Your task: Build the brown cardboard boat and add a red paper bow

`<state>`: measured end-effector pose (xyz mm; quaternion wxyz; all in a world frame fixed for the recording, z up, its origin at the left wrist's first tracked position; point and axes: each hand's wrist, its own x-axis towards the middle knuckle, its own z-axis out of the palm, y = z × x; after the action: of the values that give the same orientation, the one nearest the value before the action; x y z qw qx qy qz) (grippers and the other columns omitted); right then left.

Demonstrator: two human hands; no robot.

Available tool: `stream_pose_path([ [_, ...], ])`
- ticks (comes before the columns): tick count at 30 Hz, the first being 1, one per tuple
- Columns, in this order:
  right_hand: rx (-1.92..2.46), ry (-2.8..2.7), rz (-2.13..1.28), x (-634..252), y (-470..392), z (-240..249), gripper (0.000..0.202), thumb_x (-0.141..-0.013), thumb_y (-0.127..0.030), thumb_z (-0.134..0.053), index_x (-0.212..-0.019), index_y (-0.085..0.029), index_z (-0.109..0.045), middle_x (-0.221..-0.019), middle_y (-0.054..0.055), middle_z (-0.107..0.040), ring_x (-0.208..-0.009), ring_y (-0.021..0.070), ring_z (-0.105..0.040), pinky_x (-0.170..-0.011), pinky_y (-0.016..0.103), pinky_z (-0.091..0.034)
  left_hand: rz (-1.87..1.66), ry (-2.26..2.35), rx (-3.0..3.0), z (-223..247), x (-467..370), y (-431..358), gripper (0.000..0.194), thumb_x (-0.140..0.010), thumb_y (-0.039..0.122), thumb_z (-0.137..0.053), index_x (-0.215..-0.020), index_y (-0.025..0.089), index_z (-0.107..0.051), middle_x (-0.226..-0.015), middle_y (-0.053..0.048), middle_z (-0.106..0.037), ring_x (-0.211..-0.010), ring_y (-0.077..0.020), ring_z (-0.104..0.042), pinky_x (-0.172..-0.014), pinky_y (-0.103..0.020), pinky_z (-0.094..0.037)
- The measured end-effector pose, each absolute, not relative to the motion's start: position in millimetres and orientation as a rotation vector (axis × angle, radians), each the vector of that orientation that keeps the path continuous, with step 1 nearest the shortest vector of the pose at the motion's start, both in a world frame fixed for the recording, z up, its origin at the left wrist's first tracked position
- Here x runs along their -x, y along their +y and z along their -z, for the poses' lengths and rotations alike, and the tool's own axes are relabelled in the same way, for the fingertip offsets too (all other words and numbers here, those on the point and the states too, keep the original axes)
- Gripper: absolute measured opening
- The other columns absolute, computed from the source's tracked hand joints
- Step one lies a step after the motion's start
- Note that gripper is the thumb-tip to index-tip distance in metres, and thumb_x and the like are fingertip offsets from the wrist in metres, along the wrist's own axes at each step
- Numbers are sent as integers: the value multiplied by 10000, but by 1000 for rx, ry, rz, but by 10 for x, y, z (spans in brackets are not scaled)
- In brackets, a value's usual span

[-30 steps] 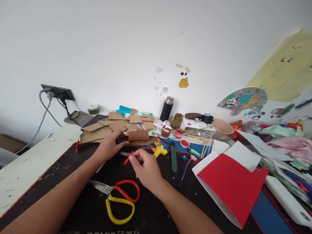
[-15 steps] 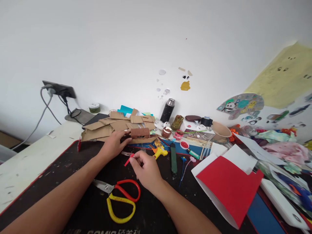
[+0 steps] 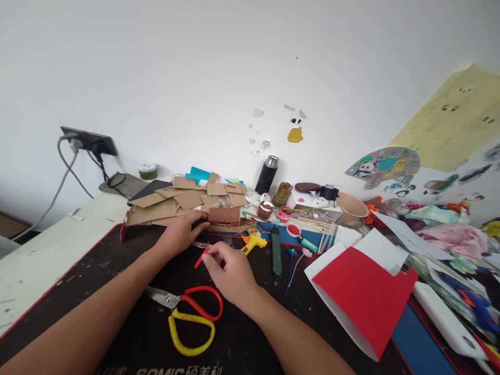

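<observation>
Pinched between the fingertips of my right hand (image 3: 230, 271) is a small red paper strip (image 3: 201, 257), slanting down to the left. My left hand (image 3: 183, 230) reaches forward with its fingers closed around the left end of a brown tube (image 3: 224, 216) that looks like painted cardboard. Below my hands, scissors (image 3: 193, 317) with one red and one yellow handle lie open on the black mat (image 3: 136, 323). Just right of my right hand rest a yellow glue gun (image 3: 255, 242) and a green utility knife (image 3: 276, 252).
Cardboard pieces (image 3: 156, 211) are heaped behind my left hand. A black flask (image 3: 267, 176) stands by the wall. Folded red paper (image 3: 363, 297) lies at right, beside a white power bank-like block (image 3: 449, 323). A wall socket (image 3: 89, 140) with cables is at far left.
The camera view has shifted slightly. My right hand has moved a little left with the red strip, while my left hand stays at the brown tube.
</observation>
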<state>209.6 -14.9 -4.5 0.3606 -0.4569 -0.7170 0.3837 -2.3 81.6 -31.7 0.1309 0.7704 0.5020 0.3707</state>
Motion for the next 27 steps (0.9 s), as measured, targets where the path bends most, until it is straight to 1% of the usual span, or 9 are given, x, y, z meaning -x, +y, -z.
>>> stream_pose_path([
  [8,1169,-1879,-957,-2095,-150,36,135,-1036,-310,-691,-942,-223,-733,-673,-48,-616,-612,144,-547,-634,270,-372,-1100,1463,-2220,284,19,787,377,-1046,552,-547,-1002,261,-782,-1055,-108,-846,-1001,-334,-770,-948,-456,-608],
  [12,1188,-1893,-942,-2094,-154,31,121,-1037,-310,-704,-963,-224,-746,-693,-40,-645,-625,148,-566,-647,267,-388,-1114,1470,-2214,290,23,789,394,-1054,561,-535,-1005,254,-777,-1066,-112,-843,-1011,-333,-765,-969,-457,-595],
  [17,1209,-1907,-946,-2094,-160,17,114,-1038,-317,-716,-974,-232,-757,-708,-35,-679,-632,152,-587,-654,267,-403,-1121,1471,-2215,305,32,789,394,-1047,579,-550,-1011,254,-769,-1074,-110,-836,-1019,-339,-764,-989,-475,-591],
  [21,1197,-1902,-955,-2094,-160,15,117,-1035,-314,-714,-962,-229,-748,-700,-39,-668,-624,149,-575,-645,267,-395,-1120,1452,-2222,337,43,800,419,-998,649,-614,-1014,257,-762,-1126,-121,-836,-1081,-350,-763,-1018,-479,-598],
  [23,1199,-1905,-957,-2094,-159,18,115,-1035,-314,-712,-959,-233,-743,-699,-41,-666,-625,149,-576,-647,266,-395,-1113,1451,-2224,360,48,809,421,-972,653,-649,-1055,257,-763,-1168,-131,-838,-1119,-361,-762,-1040,-496,-598],
  [27,1201,-1928,-941,-2090,-158,23,95,-1035,-311,-716,-978,-239,-741,-706,-39,-675,-631,152,-589,-656,265,-397,-1095,1471,-2216,399,51,822,437,-964,581,-661,-1225,241,-745,-1275,-151,-828,-1190,-378,-762,-1086,-544,-589],
])
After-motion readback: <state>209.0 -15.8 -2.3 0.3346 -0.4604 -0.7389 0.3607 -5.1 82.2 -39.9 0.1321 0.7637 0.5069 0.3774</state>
